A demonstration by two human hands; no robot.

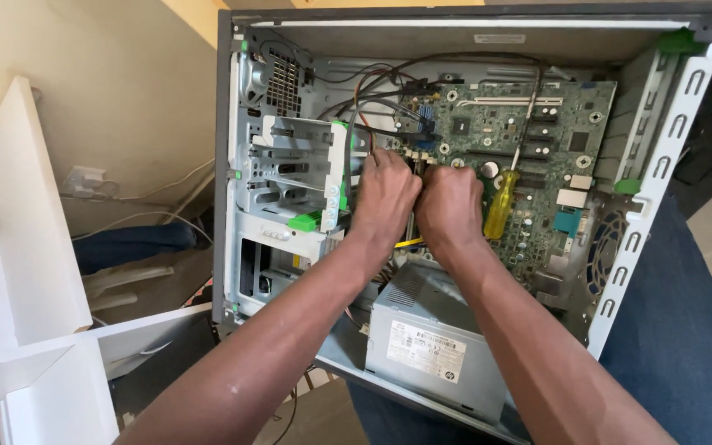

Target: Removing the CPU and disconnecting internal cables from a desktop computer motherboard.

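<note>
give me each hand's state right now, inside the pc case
Left hand: closed over something on the motherboard; what it grips is hidden.
Right hand: closed beside it, grip also hidden.

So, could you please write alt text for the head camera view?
Two bare hands, left hand and right hand, press side by side on the motherboard inside an open computer case. A yellow-handled screwdriver rests on the board beside the right hand, with a grey power supply below.

Fingertips of both hands hidden, screwdriver [502,202] shaft partly hidden, tower case [222,165] bottom cut off
</note>
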